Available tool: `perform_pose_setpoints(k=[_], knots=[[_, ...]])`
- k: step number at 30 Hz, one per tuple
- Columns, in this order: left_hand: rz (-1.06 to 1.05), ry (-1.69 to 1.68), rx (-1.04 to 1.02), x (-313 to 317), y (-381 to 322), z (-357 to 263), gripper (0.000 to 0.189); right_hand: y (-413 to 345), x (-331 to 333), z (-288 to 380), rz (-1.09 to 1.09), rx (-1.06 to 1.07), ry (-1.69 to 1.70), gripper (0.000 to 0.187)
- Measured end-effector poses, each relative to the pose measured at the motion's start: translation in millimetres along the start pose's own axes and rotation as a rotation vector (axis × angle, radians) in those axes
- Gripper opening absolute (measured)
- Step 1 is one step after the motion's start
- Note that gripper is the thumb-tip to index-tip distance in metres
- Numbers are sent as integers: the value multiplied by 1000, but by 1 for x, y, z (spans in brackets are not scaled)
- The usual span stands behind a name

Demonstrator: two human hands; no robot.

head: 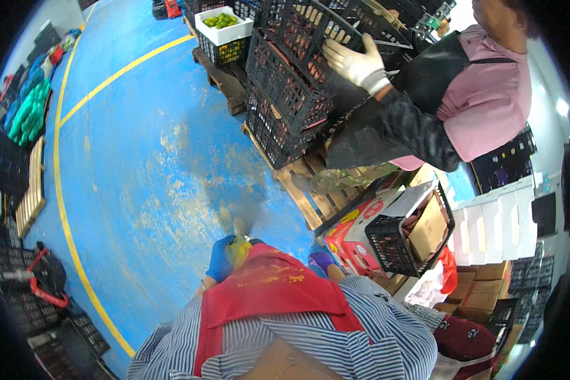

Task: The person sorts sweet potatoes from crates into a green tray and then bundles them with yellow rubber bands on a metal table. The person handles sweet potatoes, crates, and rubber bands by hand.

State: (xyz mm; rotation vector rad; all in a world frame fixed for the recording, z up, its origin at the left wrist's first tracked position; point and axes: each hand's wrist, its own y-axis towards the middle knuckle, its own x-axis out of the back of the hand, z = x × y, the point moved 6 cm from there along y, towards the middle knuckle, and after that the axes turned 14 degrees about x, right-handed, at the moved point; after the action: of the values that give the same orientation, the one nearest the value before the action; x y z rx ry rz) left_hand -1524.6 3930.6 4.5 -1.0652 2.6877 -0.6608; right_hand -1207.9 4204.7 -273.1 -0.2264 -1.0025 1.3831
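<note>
My left hand, in a blue covering, hangs low beside the front of my red apron. A crumpled yellow translucent piece shows at that hand; whether the fingers hold it is unclear. My right hand, in a purple glove, is at the apron's other side, with its fingers partly hidden. Nearest to it stands a printed red and white carton. Beside the carton, a black plastic crate holds reddish-brown produce, with a cardboard piece on top.
A co-worker's white-gloved hand touches stacked black crates on a wooden pallet. Green citrus fruit fills a white foam box farther off. A yellow line crosses the blue floor. Green net sacks lie left.
</note>
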Motion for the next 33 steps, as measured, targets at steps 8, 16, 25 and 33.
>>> perform_pose_setpoints(k=[8, 16, 25, 33], knots=[[-129, -114, -34, -6, -64, 15, 23, -26, 21, 54, 31, 357, -333, 26], [-125, -59, -117, -16, -66, 3, 19, -18, 9, 101, -28, 221, -47, 37], [-78, -39, -77, 1, 12, -24, 25, 27, 61, 153, -47, 231, -22, 36], [43, 112, -126, 2, 132, -101, 20, 109, 135, 187, -171, 283, 27, 35]])
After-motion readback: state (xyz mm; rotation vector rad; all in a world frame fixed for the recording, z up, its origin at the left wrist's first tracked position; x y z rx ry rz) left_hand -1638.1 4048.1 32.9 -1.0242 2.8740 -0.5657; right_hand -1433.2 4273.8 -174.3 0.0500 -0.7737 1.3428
